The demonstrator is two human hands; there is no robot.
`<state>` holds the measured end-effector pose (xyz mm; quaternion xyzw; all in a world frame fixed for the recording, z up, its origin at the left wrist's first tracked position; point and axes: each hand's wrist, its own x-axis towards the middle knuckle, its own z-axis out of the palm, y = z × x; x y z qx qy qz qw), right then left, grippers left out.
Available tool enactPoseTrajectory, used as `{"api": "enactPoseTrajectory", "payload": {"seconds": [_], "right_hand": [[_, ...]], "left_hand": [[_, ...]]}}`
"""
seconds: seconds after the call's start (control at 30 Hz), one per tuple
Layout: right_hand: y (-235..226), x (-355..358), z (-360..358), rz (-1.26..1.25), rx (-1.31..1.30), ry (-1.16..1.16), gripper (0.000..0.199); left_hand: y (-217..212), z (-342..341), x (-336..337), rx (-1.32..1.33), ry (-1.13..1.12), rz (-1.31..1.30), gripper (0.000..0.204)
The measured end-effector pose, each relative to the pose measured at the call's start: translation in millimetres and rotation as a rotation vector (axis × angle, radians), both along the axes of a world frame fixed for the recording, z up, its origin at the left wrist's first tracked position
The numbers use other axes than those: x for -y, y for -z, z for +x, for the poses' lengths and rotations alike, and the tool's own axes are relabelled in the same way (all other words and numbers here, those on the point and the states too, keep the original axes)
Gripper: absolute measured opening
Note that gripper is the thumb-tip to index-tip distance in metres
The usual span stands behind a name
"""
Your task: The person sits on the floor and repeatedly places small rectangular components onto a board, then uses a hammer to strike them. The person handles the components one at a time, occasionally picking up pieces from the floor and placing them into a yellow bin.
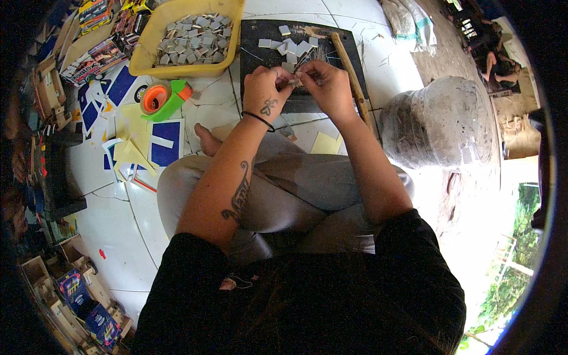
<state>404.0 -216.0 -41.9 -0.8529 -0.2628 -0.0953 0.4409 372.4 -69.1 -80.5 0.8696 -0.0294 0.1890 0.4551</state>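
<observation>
Crossed legs in grey trousers [296, 195] sit nearest, on white tile floor [112, 219]. Beyond them lies a black work board [263, 32], the landmark. Left hand [264, 92] and right hand [328, 89] meet over its near edge, fingertips pinched closed on a small grey piece [294, 81]. Loose grey squares [290, 47] lie on the board's far part; left of it, a yellow tub [231, 12] holds many more. Tape dispenser [163, 99] sits nearer, left. Judged: mid-batch, plenty of pieces remain.
</observation>
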Motion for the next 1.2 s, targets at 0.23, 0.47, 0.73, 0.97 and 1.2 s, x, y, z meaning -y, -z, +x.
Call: {"api": "enactPoseTrajectory", "payload": {"seconds": [0.23, 0.47, 0.73, 0.97, 1.2], "right_hand": [[-2.9, -0.7, 0.5, -0.085, 0.052, -0.022, 0.009], [-6.0, -3.1, 3.1, -0.132, -0.03, 0.015, 0.007], [-23.4, 64.7, -37.3, -0.803, 0.005, 0.452, 0.067], [-19.0, 88.7, -58.1, -0.346, -0.073, 0.299, 0.05], [-89.2, 106.8, -150.9, -0.248, -0.445, 0.283, 0.043]], "left_hand": [[-4.6, -2.0, 0.5, -0.026, -0.018, 0.012, 0.012], [-6.0, -0.1, 4.2, 0.159, 0.029, -0.047, 0.012], [-8.0, -2.3, 7.3, 0.229, 0.061, -0.027, 0.009], [-6.0, -1.3, 9.0, 0.156, 0.084, -0.052, 0.011], [-10.2, -3.4, 9.8, 0.142, 0.072, -0.021, 0.011]]}}
